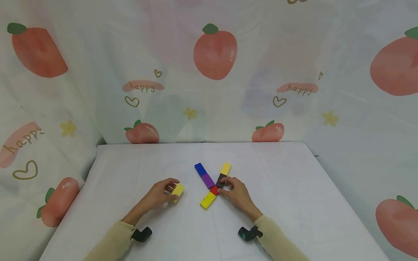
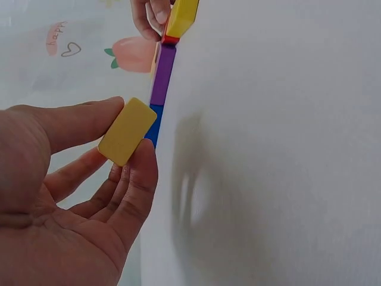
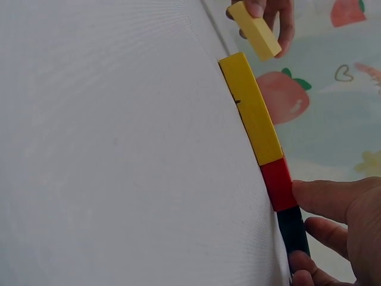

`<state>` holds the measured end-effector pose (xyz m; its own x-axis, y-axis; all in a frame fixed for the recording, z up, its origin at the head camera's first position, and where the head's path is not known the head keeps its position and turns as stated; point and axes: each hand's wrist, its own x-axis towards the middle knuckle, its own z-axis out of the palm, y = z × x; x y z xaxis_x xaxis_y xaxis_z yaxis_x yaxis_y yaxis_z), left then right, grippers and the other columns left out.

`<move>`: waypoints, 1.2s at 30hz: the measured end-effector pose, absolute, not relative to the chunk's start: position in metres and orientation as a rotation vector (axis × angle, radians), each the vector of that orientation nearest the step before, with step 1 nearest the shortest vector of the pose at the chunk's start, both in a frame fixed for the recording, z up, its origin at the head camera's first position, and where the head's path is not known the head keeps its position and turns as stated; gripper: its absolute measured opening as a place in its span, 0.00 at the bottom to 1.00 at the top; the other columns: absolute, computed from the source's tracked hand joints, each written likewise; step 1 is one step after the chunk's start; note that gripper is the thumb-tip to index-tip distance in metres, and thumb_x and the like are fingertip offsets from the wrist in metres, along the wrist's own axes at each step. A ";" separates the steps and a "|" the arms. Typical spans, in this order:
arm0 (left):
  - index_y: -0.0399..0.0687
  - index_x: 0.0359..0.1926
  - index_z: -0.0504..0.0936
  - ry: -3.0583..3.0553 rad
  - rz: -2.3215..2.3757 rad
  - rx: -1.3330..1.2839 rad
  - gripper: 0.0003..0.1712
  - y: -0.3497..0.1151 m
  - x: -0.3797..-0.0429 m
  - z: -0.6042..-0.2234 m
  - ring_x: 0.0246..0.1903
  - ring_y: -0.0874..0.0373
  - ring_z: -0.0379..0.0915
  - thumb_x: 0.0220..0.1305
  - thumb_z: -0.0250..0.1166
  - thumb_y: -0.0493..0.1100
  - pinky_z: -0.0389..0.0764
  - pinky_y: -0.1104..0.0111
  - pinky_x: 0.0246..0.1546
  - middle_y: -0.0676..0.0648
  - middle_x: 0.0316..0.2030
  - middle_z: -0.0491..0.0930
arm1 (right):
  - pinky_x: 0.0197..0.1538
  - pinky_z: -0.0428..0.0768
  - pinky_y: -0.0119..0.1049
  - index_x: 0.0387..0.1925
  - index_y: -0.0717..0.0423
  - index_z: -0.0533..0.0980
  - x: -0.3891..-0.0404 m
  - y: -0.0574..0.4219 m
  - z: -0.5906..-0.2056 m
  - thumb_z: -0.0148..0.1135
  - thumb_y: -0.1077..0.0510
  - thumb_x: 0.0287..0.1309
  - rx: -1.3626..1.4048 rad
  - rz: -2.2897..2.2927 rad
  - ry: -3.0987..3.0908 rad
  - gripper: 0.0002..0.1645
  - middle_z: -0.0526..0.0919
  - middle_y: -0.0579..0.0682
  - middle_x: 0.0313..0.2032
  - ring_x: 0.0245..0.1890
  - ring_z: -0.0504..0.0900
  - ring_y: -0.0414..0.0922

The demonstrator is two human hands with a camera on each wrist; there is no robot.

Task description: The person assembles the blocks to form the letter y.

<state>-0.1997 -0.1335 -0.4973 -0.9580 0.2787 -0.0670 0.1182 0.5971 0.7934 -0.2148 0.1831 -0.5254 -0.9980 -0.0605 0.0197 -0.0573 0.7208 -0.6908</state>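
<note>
My left hand pinches a pale yellow block between thumb and fingers, held left of the other blocks. My right hand has its thumb against the side of a red block and other fingertips at a black block. A longer yellow block meets the red one at the near side. Beyond the black block lies another yellow block. A purple block and a blue block run end to end toward the far left from the red one.
All the arranged blocks lie on a white-covered table, forming a branching figure. A curtain printed with fruit and hearts hangs behind the table's far edge and along the sides. Black wrist cameras sit at both sleeves.
</note>
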 end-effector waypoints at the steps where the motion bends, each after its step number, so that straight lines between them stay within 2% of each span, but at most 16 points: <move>1: 0.50 0.56 0.78 2.639 1.292 0.328 0.27 -0.132 -0.199 -0.497 0.47 0.55 0.78 0.55 0.74 0.38 0.82 0.62 0.45 0.48 0.47 0.80 | 0.38 0.68 0.35 0.45 0.43 0.80 -0.215 0.183 -0.525 0.72 0.51 0.53 -0.101 -1.169 2.912 0.17 0.78 0.46 0.36 0.38 0.71 0.44; 8: 0.54 0.55 0.77 2.569 1.293 0.252 0.26 -0.120 -0.195 -0.496 0.46 0.58 0.76 0.56 0.73 0.39 0.82 0.62 0.47 0.50 0.46 0.78 | 0.38 0.67 0.35 0.45 0.44 0.80 -0.214 0.184 -0.524 0.72 0.51 0.53 -0.108 -1.171 2.912 0.17 0.77 0.46 0.36 0.37 0.71 0.44; 22: 0.53 0.56 0.75 2.457 1.333 0.349 0.25 -0.107 -0.183 -0.496 0.47 0.56 0.75 0.59 0.71 0.40 0.83 0.63 0.48 0.49 0.47 0.76 | 0.38 0.67 0.34 0.45 0.43 0.80 -0.215 0.184 -0.528 0.72 0.51 0.53 -0.115 -1.174 2.920 0.17 0.78 0.45 0.36 0.37 0.71 0.43; 30: 0.51 0.54 0.74 2.397 1.381 0.400 0.24 -0.104 -0.177 -0.501 0.44 0.57 0.75 0.58 0.72 0.40 0.82 0.69 0.42 0.49 0.44 0.75 | 0.38 0.67 0.34 0.45 0.43 0.81 -0.214 0.183 -0.527 0.73 0.51 0.52 -0.116 -1.178 2.916 0.17 0.78 0.45 0.36 0.37 0.71 0.43; 36: 0.51 0.52 0.73 2.365 1.372 0.407 0.24 -0.100 -0.173 -0.502 0.42 0.57 0.74 0.56 0.73 0.41 0.81 0.70 0.39 0.50 0.41 0.74 | 0.39 0.67 0.35 0.45 0.43 0.81 -0.214 0.184 -0.526 0.73 0.51 0.52 -0.109 -1.190 2.916 0.17 0.79 0.46 0.37 0.37 0.71 0.44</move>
